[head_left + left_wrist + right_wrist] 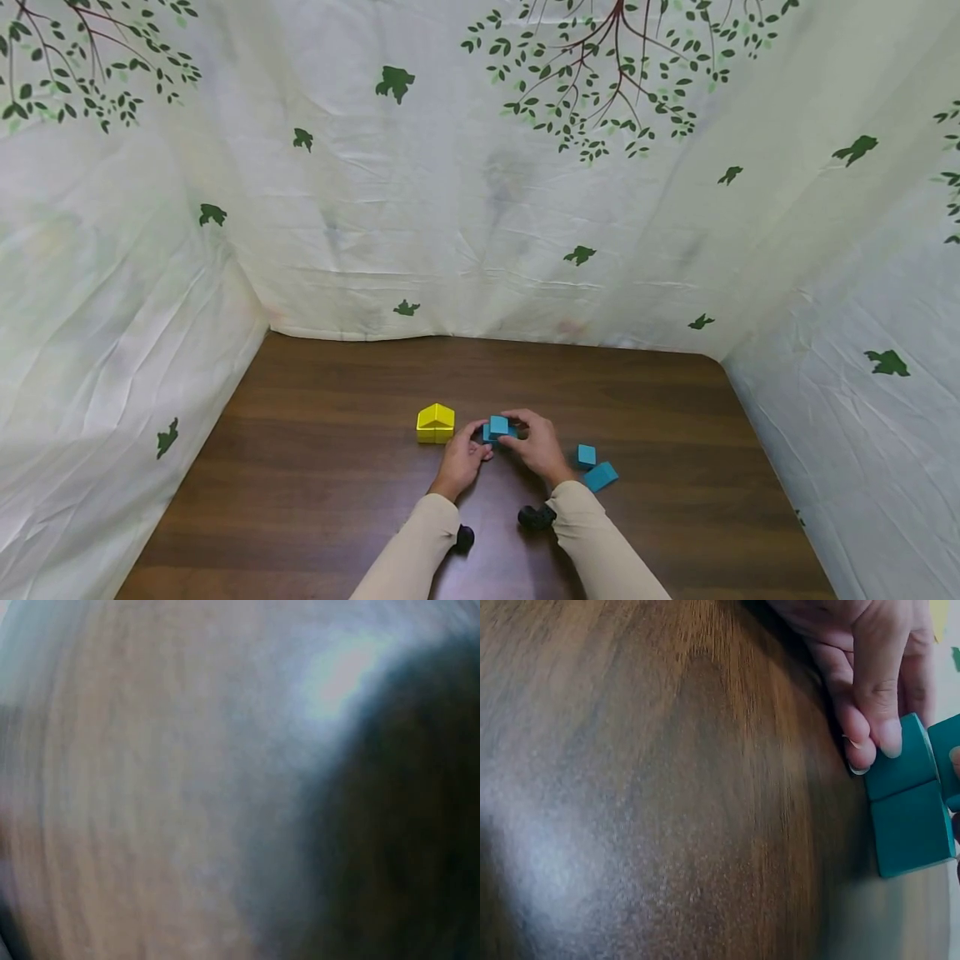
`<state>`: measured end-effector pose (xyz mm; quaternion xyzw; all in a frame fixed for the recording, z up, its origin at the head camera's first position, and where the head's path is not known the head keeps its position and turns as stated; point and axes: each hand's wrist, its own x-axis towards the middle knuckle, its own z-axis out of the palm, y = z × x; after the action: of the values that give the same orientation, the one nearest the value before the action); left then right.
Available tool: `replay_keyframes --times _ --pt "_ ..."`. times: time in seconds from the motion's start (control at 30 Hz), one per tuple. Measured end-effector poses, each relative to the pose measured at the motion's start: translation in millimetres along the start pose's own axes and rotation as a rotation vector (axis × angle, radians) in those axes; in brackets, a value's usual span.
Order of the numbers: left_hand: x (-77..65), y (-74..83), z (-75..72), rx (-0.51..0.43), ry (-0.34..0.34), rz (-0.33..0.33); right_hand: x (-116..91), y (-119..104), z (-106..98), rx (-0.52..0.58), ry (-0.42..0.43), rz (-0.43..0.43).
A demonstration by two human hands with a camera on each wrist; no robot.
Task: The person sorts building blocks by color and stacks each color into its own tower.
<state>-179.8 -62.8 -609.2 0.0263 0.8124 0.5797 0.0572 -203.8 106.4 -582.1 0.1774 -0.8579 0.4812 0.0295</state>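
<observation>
Two blue blocks (911, 825) stand side by side on the wooden table, a seam between them. Above them, a third blue block (498, 425) is between the thumb and fingers of my right hand (538, 446). My left hand (462, 460) grips the left lower block, its thumb on the near face and a finger reaching behind. In the right wrist view the left hand (870, 667) comes in from the top, while right fingertips (956, 757) barely show at the edge. The left wrist view is blurred and shows no block.
To the left stands a small stack of yellow blocks (436, 425) with a peaked top. Two loose blue pieces, a smaller block (587, 456) and a longer block (601, 477), lie right of my right hand. A leaf-patterned white cloth (487, 250) hangs around the table (337, 483).
</observation>
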Motion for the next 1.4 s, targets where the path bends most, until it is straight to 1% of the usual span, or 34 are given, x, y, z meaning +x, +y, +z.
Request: replay_keyframes --times 0.13,0.43,0.7,0.83,0.97,1.03,1.13,1.27,1.4 --pt "0.5 -1.7 0.5 -0.007 -0.003 0.014 1 -1 2 0.003 -0.007 0.009" --pt "0.8 -2.0 0.9 0.011 0.004 0.017 2 -7 5 0.010 -0.002 0.011" --pt "1.2 -2.9 1.0 0.004 0.007 0.045 2 -7 8 0.006 0.006 0.015" --pt "1.0 -2.8 1.2 -0.003 0.006 0.043 2 -6 8 -0.009 0.002 0.018" --pt "1.1 -2.5 1.2 0.007 0.005 0.040 2 -5 9 -0.009 -0.006 0.047" --pt "1.4 -2.2 1.4 0.013 0.005 0.026 1 -5 8 -0.002 -0.007 0.065" --pt "1.7 -1.6 1.6 0.022 0.007 0.011 -2 -7 5 0.027 -0.001 0.076" --pt "1.3 -1.8 2.0 0.004 0.004 0.016 -10 -8 -6 0.048 0.030 0.079" --pt "0.8 -2.6 2.7 -0.033 0.009 0.020 -23 -4 -24 0.008 0.077 0.090"
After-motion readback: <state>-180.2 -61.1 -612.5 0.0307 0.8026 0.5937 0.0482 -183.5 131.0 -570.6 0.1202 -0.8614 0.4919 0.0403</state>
